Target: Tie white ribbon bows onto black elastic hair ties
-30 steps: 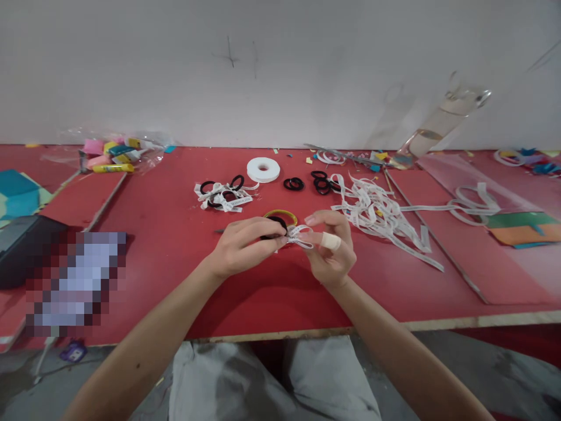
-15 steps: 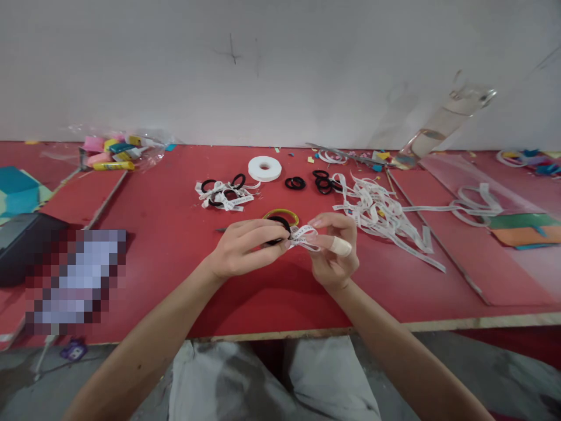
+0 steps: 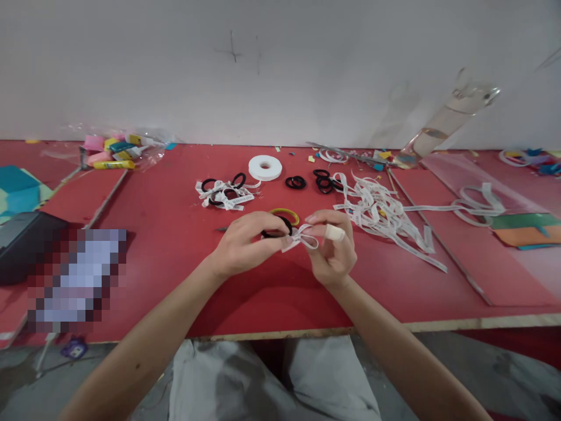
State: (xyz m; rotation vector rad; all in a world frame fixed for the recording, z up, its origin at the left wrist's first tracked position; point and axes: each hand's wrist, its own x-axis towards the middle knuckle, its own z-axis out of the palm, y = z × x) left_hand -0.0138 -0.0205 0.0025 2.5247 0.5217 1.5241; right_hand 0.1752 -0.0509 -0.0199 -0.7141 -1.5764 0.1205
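Note:
Between my two hands is a white printed ribbon [image 3: 307, 238] looped like a bow, joined to a black hair tie [image 3: 287, 224]. My left hand [image 3: 245, 244] pinches the hair tie and the ribbon's knot between thumb and fingers. On the other side, my right hand [image 3: 333, 248], with a pale bandage on one finger, has its fingertips on the ribbon loops. Just behind them a yellow tape ring [image 3: 287, 215] lies on the red table [image 3: 272, 304]. Part of the hair tie is hidden by my left fingers.
Behind my hands lie a white ribbon roll [image 3: 265, 168], loose black hair ties [image 3: 295, 182] and hair ties with ribbons [image 3: 225, 193]. A tangled ribbon pile [image 3: 377, 204] is to the right, before a leaning clear bottle [image 3: 447, 126]. A phone [image 3: 83, 272] lies left.
The ribbon loops have turned and been drawn narrower between my fingers. My right fingers have curled in a little; my left hand keeps its pinch.

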